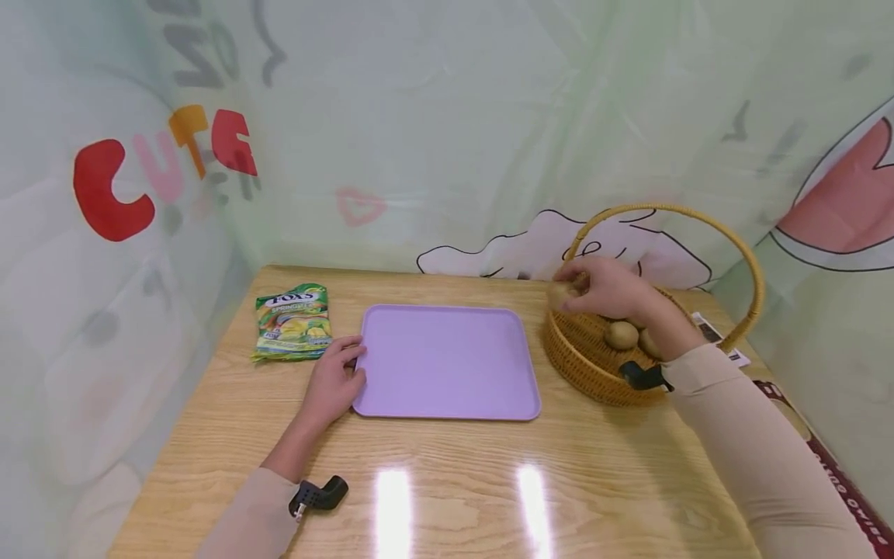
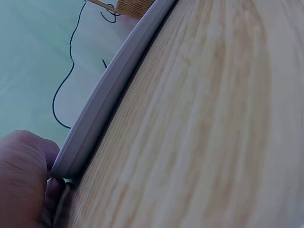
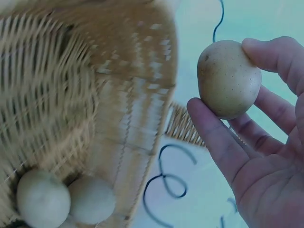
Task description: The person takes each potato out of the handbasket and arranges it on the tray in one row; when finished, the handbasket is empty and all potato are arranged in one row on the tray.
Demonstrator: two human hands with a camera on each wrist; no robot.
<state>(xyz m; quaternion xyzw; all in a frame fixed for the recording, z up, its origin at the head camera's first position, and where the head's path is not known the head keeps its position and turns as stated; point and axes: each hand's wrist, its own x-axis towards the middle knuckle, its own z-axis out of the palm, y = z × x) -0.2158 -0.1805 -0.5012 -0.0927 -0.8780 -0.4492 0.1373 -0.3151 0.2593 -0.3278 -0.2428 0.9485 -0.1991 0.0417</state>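
A lavender tray [image 1: 450,361] lies flat on the wooden table, its left edge between the thumb and fingers of my left hand [image 1: 335,382]. In the left wrist view that hand [image 2: 23,175] pinches the corner of the tray's rim [image 2: 102,102]. My right hand [image 1: 609,293] is over the left side of a wicker basket [image 1: 594,379], holding a potato [image 1: 559,296]. Seen from the right wrist, the potato [image 3: 228,78] is round, tan and speckled, held by thumb and fingertips. More potatoes [image 1: 621,335] lie inside the basket.
A green Fox's candy bag [image 1: 293,322] lies left of the tray. The basket's tall arched handle [image 1: 750,268] rises on the right. A printed card [image 1: 740,358] sits beside the basket, and a curtain with drawings [image 1: 433,140] hangs behind the table.
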